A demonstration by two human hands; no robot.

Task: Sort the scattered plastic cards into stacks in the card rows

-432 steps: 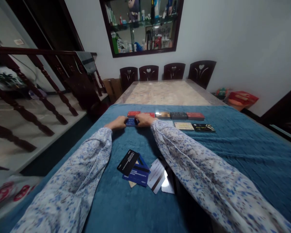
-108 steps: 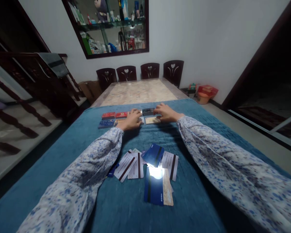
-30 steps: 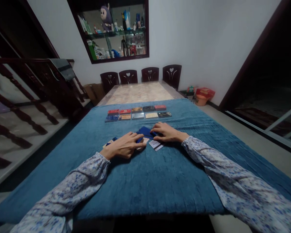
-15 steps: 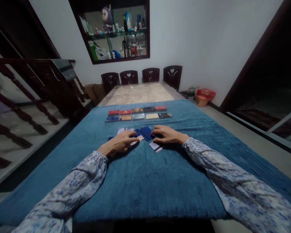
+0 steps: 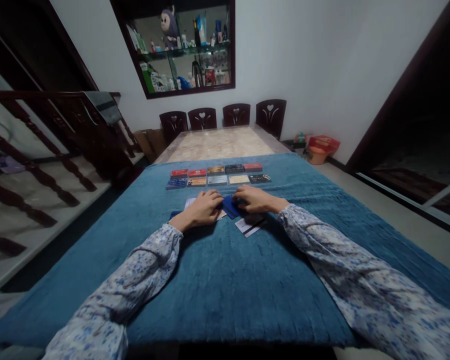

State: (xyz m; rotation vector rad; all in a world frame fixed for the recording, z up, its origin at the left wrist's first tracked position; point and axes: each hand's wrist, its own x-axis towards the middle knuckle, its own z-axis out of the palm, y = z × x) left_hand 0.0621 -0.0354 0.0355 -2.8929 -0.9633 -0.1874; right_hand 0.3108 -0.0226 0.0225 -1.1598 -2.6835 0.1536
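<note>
My left hand (image 5: 204,207) lies palm down over a spread of loose cards, its fingers stretched forward and covering most of them. A white card (image 5: 190,202) peeks out behind it. My right hand (image 5: 257,199) has its fingers bent down onto a blue card (image 5: 230,207) with a dark stripe, at that card's right side; the fingertips are partly hidden. Below the right hand, a white card (image 5: 249,226) with a dark stripe lies flat on the blue cloth (image 5: 228,280). Beyond my hands, several card stacks stand in two rows, among them a red stack (image 5: 197,173) and a dark stack (image 5: 259,178).
The cloth covers the near part of a long marble-topped table (image 5: 225,142). Several dark wooden chairs (image 5: 236,114) stand at its far end. A wooden railing (image 5: 41,130) runs along the left, and an orange bin (image 5: 317,154) sits on the floor at right.
My left hand has moved a little right and forward, covering more of the loose cards. My right hand's fingers have drawn closer together over the blue card. The view has shifted slightly.
</note>
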